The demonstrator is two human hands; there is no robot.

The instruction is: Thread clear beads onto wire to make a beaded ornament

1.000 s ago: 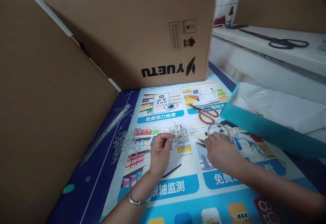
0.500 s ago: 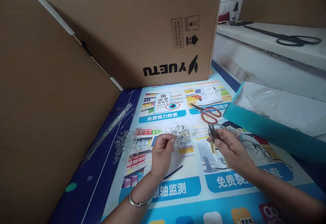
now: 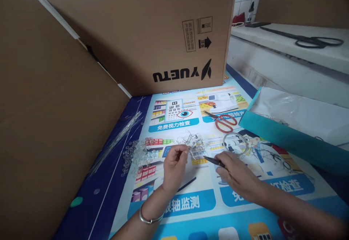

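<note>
My left hand (image 3: 175, 166), with a silver bangle on the wrist, pinches a thin piece of wire at the edge of a tangle of fine wire pieces (image 3: 192, 143) on the printed poster mat (image 3: 191, 203). In my right hand (image 3: 236, 172) is a small pair of pliers (image 3: 214, 160), its dark tip pointing left toward the wire tangle. A pile of small clear beads (image 3: 137, 153) lies left of my left hand. A clear tape ring (image 3: 235, 141) sits just beyond my right hand.
Red-handled scissors (image 3: 222, 120) lie behind the ring. A teal box (image 3: 283, 138) with white lining stands at the right. A large YUETU carton (image 3: 152, 32) blocks the back; a cardboard panel (image 3: 51, 116) walls the left. Clear rods (image 3: 117, 138) lie beside it. Black shears (image 3: 308, 40) rest on the white ledge.
My right hand went from the tape ring, lifted the pliers, then brought them down and left toward the wire tangle. My left hand stayed pinched on the wire.
</note>
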